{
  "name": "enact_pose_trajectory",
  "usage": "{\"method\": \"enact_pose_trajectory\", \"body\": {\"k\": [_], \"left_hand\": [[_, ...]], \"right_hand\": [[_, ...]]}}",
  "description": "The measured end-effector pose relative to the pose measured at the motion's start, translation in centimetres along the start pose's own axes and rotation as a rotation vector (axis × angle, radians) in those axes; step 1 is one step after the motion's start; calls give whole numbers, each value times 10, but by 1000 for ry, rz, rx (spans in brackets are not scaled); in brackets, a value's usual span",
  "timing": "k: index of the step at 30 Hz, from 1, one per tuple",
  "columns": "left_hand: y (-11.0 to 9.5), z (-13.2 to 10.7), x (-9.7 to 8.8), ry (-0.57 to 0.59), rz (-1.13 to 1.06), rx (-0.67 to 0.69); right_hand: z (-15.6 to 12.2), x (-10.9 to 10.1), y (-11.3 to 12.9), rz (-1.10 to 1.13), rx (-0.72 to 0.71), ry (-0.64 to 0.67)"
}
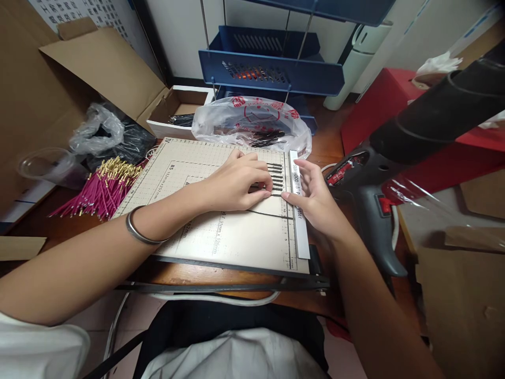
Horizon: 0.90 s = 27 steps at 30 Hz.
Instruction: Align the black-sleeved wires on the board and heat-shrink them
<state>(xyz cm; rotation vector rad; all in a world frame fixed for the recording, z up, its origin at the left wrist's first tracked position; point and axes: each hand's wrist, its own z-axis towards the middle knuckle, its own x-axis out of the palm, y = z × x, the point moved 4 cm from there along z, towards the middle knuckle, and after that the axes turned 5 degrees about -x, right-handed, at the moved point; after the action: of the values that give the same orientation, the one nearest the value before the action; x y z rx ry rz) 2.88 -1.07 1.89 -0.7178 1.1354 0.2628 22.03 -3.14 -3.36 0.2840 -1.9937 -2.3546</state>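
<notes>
Across the board of a paper cutter point(236, 237) lie several thin black strands point(277, 178) side by side, their ends towards the cutter's right edge. My left hand point(240, 181) rests over them, thumb and index finger pinched on one strand and hiding its middle. At the white edge guard point(302, 231), my right hand point(315, 197) has its thumb tip by a strand's end, with the other fingers apart beyond the guard. A separate black strand point(270, 213) lies loose, closer to me. The cutter's long black arm point(221, 287) is lowered along the front.
A heat gun point(366, 195) stands close on the right, before a red box point(394, 95). Behind the board are a plastic bag point(252, 118) with black strands and a small open box point(189, 97). Magenta cables with gold ends point(102, 192) lie left.
</notes>
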Motion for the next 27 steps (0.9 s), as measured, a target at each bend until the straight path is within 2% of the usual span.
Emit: {"method": "enact_pose_trajectory", "body": {"k": [20,27], "left_hand": [[2,0,-1,-7,9,-18],[2,0,-1,-11,3,-16]], "right_hand": [[0,0,1,-29,-1,-52],[0,0,1,-45,-28,-35]]}}
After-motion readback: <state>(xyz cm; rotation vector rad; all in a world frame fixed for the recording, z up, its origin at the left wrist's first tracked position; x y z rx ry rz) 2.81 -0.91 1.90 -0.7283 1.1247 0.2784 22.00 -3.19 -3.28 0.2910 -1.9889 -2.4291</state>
